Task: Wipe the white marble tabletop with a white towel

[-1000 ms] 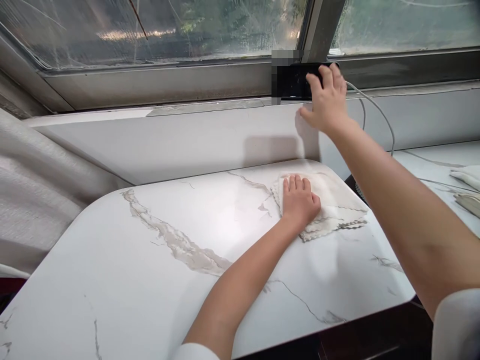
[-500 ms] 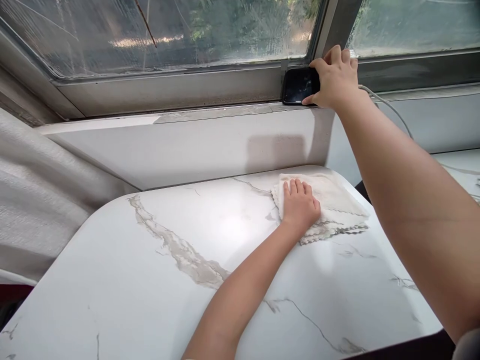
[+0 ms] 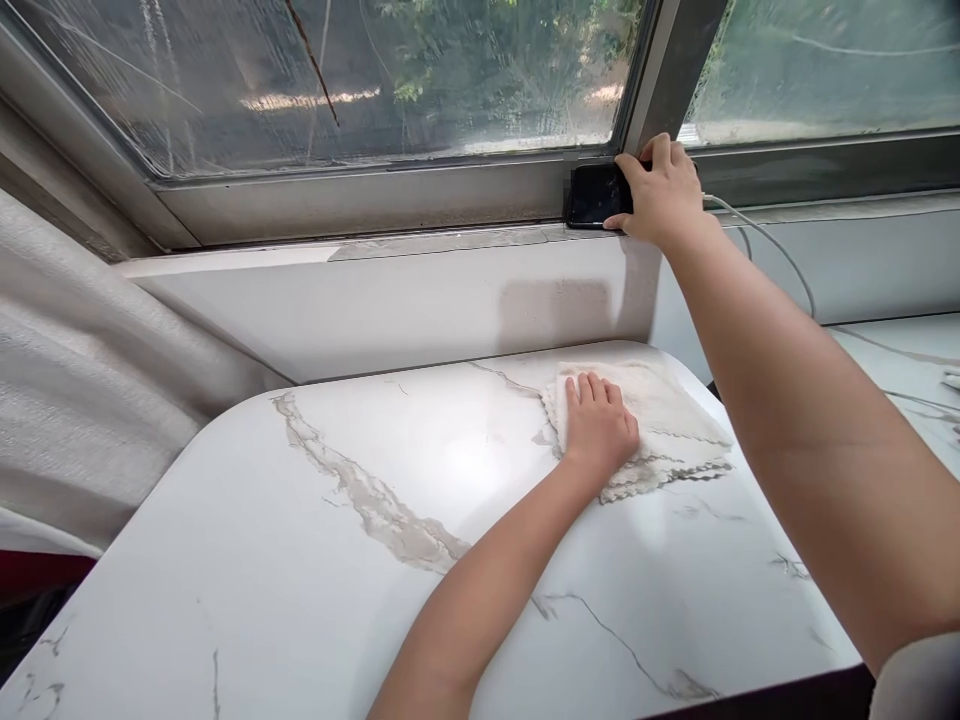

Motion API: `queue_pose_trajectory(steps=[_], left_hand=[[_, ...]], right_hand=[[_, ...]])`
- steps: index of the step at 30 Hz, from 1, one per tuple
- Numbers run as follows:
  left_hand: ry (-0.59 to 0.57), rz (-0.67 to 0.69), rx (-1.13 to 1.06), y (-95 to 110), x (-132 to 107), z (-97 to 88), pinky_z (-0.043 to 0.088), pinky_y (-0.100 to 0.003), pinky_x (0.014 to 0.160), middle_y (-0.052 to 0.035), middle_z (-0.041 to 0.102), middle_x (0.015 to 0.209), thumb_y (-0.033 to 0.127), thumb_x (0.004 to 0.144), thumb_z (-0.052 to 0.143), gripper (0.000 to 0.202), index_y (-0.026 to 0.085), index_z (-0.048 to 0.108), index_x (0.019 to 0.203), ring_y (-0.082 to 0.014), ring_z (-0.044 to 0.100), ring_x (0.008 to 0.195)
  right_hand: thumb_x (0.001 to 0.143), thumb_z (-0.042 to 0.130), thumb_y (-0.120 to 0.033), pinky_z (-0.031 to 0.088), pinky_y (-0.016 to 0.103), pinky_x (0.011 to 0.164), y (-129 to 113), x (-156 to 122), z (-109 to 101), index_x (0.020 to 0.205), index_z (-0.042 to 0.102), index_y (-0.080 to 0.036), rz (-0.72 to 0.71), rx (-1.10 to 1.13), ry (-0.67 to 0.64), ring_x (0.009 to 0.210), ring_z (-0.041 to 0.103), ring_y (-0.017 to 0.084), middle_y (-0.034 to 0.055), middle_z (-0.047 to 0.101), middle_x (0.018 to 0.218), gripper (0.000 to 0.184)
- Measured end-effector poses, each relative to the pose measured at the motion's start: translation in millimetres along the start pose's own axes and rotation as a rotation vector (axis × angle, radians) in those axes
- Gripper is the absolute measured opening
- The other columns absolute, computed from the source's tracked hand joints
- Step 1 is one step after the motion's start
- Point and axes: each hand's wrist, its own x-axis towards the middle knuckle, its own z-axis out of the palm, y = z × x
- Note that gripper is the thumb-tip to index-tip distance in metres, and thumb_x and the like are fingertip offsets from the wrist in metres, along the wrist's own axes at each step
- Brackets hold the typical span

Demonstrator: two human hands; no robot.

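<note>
My left hand (image 3: 598,427) lies flat, fingers stretched out, on a folded white cloth (image 3: 675,420) at the far right corner of a white marble-patterned table (image 3: 315,560). My right hand (image 3: 660,195) reaches up to the window sill (image 3: 450,240) and its fingers are curled round the right end of a black phone (image 3: 592,195), which leans on its long edge against the window frame. A white cable (image 3: 780,255) runs from behind the hand down to the right.
A grey window frame (image 3: 360,200) with streaked glass runs along the back. A pale curtain (image 3: 75,390) hangs at the left. A second white surface (image 3: 900,370) with cables lies at the right, past a dark gap.
My right hand has moved from above the phone onto its right end and closed round it. The view has shifted slightly; my left hand stays on the cloth.
</note>
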Motion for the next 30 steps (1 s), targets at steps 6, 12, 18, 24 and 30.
queue_pose_trajectory(steps=[6,12,18,24,30], left_hand=[[-0.018,-0.005,0.010,0.0,1.1,0.1,0.025,-0.050,0.122,-0.0221,0.047,0.152,0.028,0.100,0.032,0.052,0.001,0.046,0.142,-0.0324,0.039,0.144],[-0.028,-0.006,0.010,1.4,1.6,-3.3,0.026,-0.051,0.121,-0.0226,0.047,0.151,0.026,0.100,0.032,0.051,0.001,0.047,0.141,-0.0333,0.040,0.144],[-0.015,-0.006,0.005,1.7,1.1,-1.8,0.026,-0.050,0.122,-0.0229,0.047,0.151,0.027,0.100,0.032,0.051,0.000,0.048,0.141,-0.0332,0.040,0.143],[-0.014,-0.009,0.003,1.1,1.7,-0.4,0.025,-0.051,0.122,-0.0223,0.047,0.151,0.028,0.099,0.032,0.052,0.001,0.048,0.141,-0.0328,0.039,0.144],[0.001,-0.004,-0.009,-0.1,1.7,1.6,0.026,-0.051,0.122,-0.0230,0.048,0.150,0.028,0.099,0.033,0.052,0.001,0.048,0.141,-0.0328,0.040,0.143]], right_hand=[[0.095,0.051,-0.044,0.011,0.057,0.120,19.7,-6.8,12.5,0.148,0.033,-0.023,0.003,0.243,0.141,0.146,0.014,0.031,0.0133,0.033,0.152,0.060],[0.095,0.033,-0.023,0.011,0.064,0.116,28.5,-32.4,31.7,0.127,0.050,-0.034,0.186,0.206,0.374,0.150,0.002,0.027,0.0050,0.025,0.159,0.038],[0.096,0.031,-0.028,0.008,0.066,0.117,25.7,-37.7,46.9,0.119,0.058,-0.038,0.237,0.269,0.430,0.152,0.004,0.031,-0.0052,0.025,0.163,0.037],[0.091,0.052,-0.056,-0.002,0.073,0.115,14.9,-28.1,26.9,0.144,0.035,-0.050,0.075,0.270,0.239,0.152,-0.011,0.036,-0.0114,0.022,0.164,0.055],[0.078,0.077,-0.046,-0.001,0.076,0.118,4.9,-7.8,-0.1,0.140,0.049,-0.028,0.059,0.135,0.065,0.150,-0.012,0.049,0.0009,0.000,0.169,0.070]])
